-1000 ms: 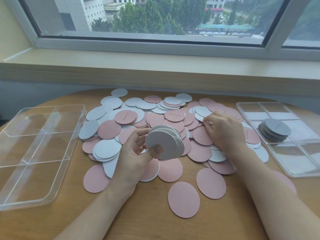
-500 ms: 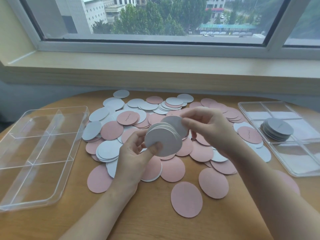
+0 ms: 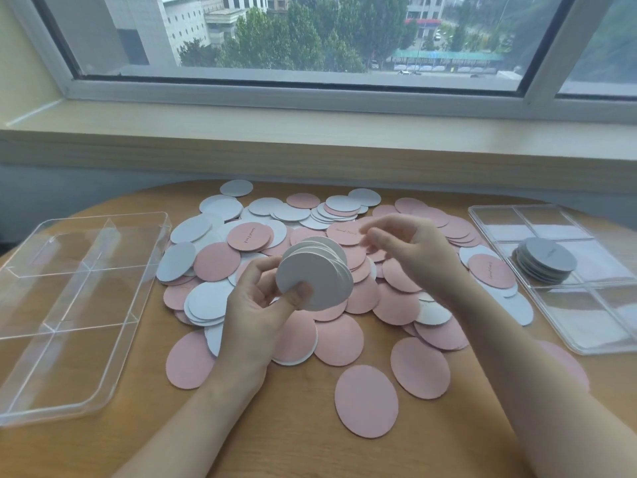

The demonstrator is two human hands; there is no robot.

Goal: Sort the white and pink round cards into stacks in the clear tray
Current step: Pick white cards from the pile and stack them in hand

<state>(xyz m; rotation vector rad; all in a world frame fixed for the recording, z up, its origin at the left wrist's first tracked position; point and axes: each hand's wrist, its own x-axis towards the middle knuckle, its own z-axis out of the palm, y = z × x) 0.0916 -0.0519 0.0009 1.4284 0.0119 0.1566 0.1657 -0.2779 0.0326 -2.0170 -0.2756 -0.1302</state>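
Fingers and thumb of the left hand pinch a fanned stack of white round cards, held upright above the loose heap of white and pink round paper cards spread on the round wooden table. Left of the heap sits an empty clear plastic tray with dividers, its compartments holding nothing. Just right of the held stack, the right hand hovers over the heap with its fingers loosely curled and slightly apart; it appears to hold nothing, though motion blur leaves that uncertain. Further right of the heap, a second clear divided tray carries a low stack of grey-white round cards in one middle compartment, and a pink card lies just beside it at the tray's near wall. The step in hand looks like gathering white cards one at a time; doing it well would mean squaring the fanned stack against the palm before adding more, and lifting each card by its edge so pink neighbours are not dragged along. Small script runs across several pink cards and the top card in the right tray, too small to read. No brand is visible.
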